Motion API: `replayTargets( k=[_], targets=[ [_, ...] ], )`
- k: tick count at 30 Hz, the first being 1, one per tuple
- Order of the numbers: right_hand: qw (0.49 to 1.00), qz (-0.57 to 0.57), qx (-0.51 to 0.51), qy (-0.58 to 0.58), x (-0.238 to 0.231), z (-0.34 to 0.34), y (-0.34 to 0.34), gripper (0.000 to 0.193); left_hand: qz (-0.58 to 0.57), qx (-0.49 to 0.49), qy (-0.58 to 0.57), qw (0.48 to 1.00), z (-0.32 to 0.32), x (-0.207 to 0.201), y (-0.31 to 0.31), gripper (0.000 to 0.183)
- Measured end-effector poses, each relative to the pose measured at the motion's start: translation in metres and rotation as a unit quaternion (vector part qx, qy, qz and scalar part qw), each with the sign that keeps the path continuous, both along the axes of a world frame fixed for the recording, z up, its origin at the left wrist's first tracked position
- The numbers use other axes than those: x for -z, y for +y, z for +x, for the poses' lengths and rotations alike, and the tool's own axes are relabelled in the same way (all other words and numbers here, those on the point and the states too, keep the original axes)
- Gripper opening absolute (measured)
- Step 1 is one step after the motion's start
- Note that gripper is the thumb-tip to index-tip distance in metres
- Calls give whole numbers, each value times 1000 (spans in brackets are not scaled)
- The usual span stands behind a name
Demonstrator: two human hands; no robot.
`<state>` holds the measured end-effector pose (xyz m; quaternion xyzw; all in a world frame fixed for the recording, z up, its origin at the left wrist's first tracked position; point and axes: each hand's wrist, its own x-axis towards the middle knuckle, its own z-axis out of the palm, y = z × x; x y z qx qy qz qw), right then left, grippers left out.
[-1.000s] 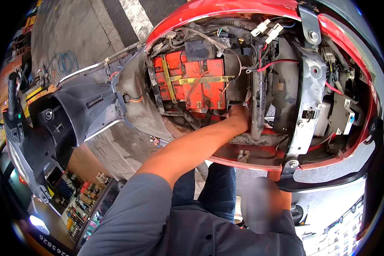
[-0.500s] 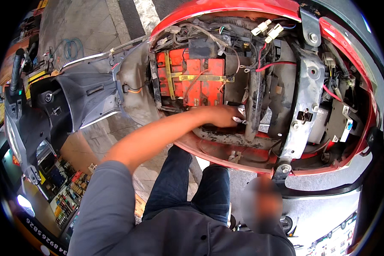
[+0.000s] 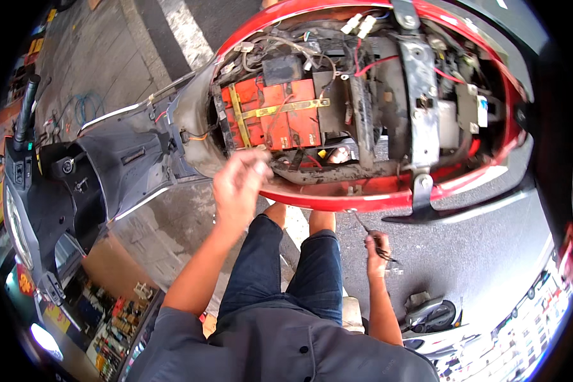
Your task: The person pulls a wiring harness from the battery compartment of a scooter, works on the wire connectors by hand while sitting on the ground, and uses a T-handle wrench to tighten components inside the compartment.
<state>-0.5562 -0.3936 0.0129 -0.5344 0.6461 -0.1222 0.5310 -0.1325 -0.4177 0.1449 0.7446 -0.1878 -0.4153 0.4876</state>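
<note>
An electric scooter stands before me with its seat area uncovered and a red body rim [image 3: 363, 204]. Inside at the left sit red batteries [image 3: 274, 114], crossed by a yellow metal strap [image 3: 286, 108]. My left hand [image 3: 239, 181] hovers over the near rim, below the batteries. Its fingers are curled and smeared by motion, so I cannot see whether they hold anything. Off the rim, lower right, my right hand [image 3: 377, 249] is closed around thin dark wires [image 3: 386, 256]. One strand sticks up toward the rim, and a small pale piece hangs beside the wrist.
A metal crossbar [image 3: 424, 114] spans the opening; loose white connectors [image 3: 358, 25] and a red wire [image 3: 379, 65] lie near it. The scooter's handlebar [image 3: 27, 114] is far left. Shelves with small goods [image 3: 118, 318] stand lower left, and another scooter [image 3: 430, 312] lower right.
My left hand has come out of the frame opening and moved left to the near rim. My right hand now shows lower right with wires in it. The view has shifted, moving the scooter body leftward.
</note>
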Motion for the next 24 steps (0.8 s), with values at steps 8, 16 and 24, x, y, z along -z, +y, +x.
replayTargets(
  k=[8,16,24],
  targets=[
    [986,-70,-126,82,-47,54,8,30,44,343,135,929,-125,58,87,17],
    [985,-62,-152,-45,-21,11,4,29,144,363,-37,920,-276,237,209,16],
    [956,81,-223,-172,11,-48,-27,28,170,220,294,914,-417,142,297,18]
  ],
)
